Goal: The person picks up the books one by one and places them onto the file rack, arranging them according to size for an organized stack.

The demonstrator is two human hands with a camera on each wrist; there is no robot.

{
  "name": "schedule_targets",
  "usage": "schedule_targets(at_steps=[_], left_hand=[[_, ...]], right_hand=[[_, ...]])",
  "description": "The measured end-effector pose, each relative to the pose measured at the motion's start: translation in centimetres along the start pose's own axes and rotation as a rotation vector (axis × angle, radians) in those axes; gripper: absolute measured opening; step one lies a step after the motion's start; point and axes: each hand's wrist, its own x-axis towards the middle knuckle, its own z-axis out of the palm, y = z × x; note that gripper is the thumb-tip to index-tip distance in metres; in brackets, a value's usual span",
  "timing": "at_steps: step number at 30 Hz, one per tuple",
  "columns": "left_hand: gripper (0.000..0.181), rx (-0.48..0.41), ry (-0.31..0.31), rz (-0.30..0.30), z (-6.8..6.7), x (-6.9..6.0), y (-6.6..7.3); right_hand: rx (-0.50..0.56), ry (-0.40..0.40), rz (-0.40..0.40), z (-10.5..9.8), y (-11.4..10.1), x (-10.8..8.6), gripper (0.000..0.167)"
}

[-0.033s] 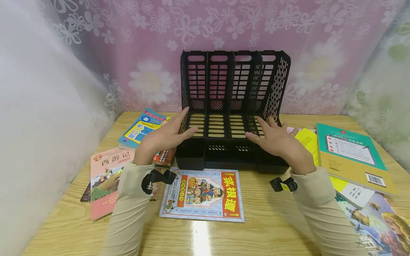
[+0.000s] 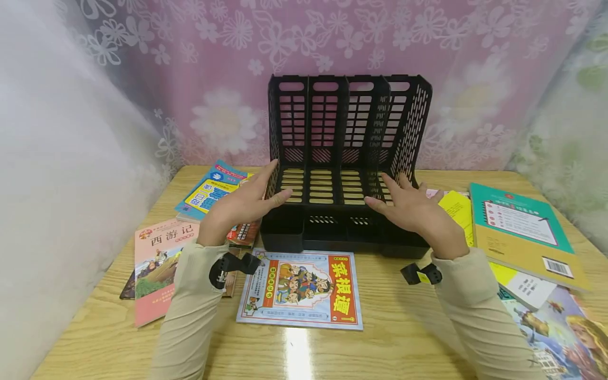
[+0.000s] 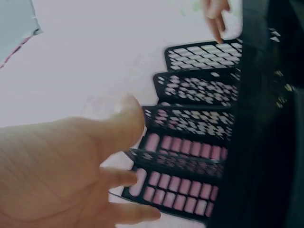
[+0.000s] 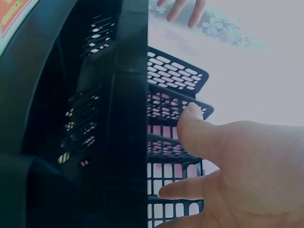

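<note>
Treat the black rack (image 2: 339, 158) as probably light and stiff, best held by its side walls (image 2: 414, 126), with fingers (image 2: 267, 172) apart on left hand (image 2: 239, 206) and right hand (image 2: 418, 214) near it.

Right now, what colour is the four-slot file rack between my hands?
Black; the file rack shows best in the head view.

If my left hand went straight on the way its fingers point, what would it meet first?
Probably the left side panel of the black, slotted plastic rack; your bare left hand aims that way in the head view, though depth is unclear.
</note>
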Motion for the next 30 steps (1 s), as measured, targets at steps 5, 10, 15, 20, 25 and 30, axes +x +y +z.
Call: schedule_targets(at_steps=[5, 10, 15, 20, 25, 30], left_hand=[[0.086, -0.031, 0.104, -0.144, 0.7, 0.2, -1.1], [0.083, -0.05, 0.04, -0.279, 1.9, 0.7, -2.0], [0.08, -0.12, -0.07, -0.355, 3.4, 1.4, -2.4], [0.081, -0.147, -0.068, -0.374, 3.7, 1.5, -3.3], [0.071, -0.076, -0.083, -0.375, 3.9, 1.5, -3.9], [0.07, -0.145, -0.156, -0.458, 4.5, 1.6, -4.6]], right_hand=[[-0.016, 0.003, 0.012, -0.2, 1.0, -0.1, 0.095], [-0.023, 0.072, 0.015, -0.8, 2.1, -0.1, 0.096], [-0.043, 0.103, 0.04, -1.2, 3.5, -0.3, 0.097], [-0.069, 0.108, 0.074, -1.5, 5.1, -0.6, 0.098], [-0.083, 0.049, 0.114, -1.9, 7.3, -0.5, 0.101], [-0.118, -0.015, 0.178, -2.2, 10.1, -0.1, 0.102]])
